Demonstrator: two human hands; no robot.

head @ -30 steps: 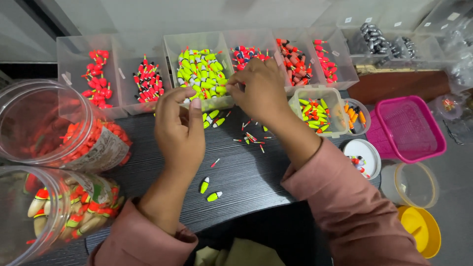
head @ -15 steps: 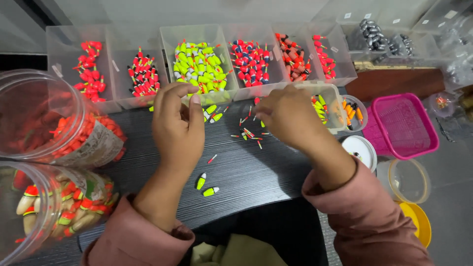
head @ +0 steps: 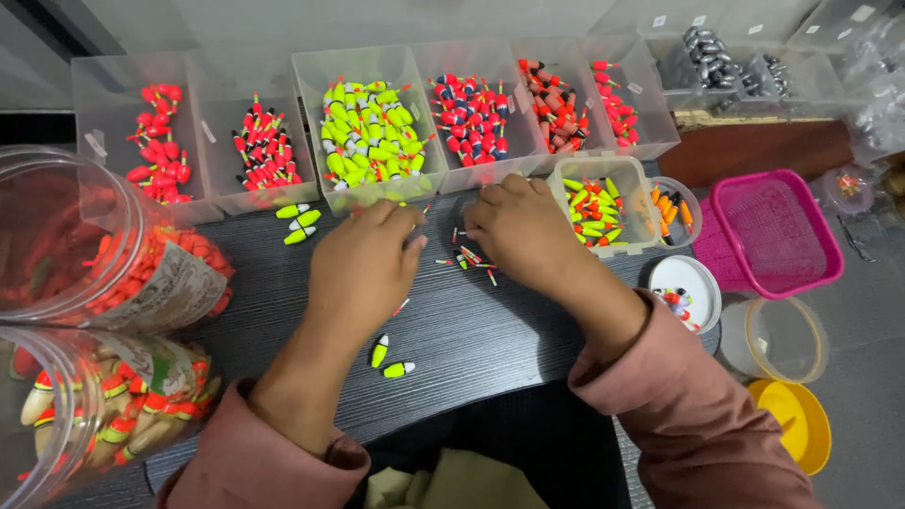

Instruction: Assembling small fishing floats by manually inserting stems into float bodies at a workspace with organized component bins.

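Note:
My left hand [head: 363,269] rests palm down on the dark table [head: 283,311], fingers curled just in front of a clear bin of yellow-green fishing floats [head: 368,132]. My right hand [head: 518,231] lies beside it, fingertips over a scatter of small red-and-white stick pieces [head: 468,259]. What either hand's fingers hold is hidden. Two yellow floats [head: 388,360] lie near my left wrist. Three more yellow floats [head: 297,224] lie left of that hand.
A row of clear bins holds red floats [head: 160,141], red-black floats [head: 264,151], red-blue floats [head: 471,118] and red-brown floats [head: 556,104]. A small tub of mixed floats [head: 594,212], a pink basket [head: 773,231], a white lid [head: 688,287] and a yellow lid [head: 797,419] are right. Two big jars [head: 75,254] stand left.
My right hand pulled back from the bins and down onto the table beside the left hand. My left hand lowered and spread flatter over the table.

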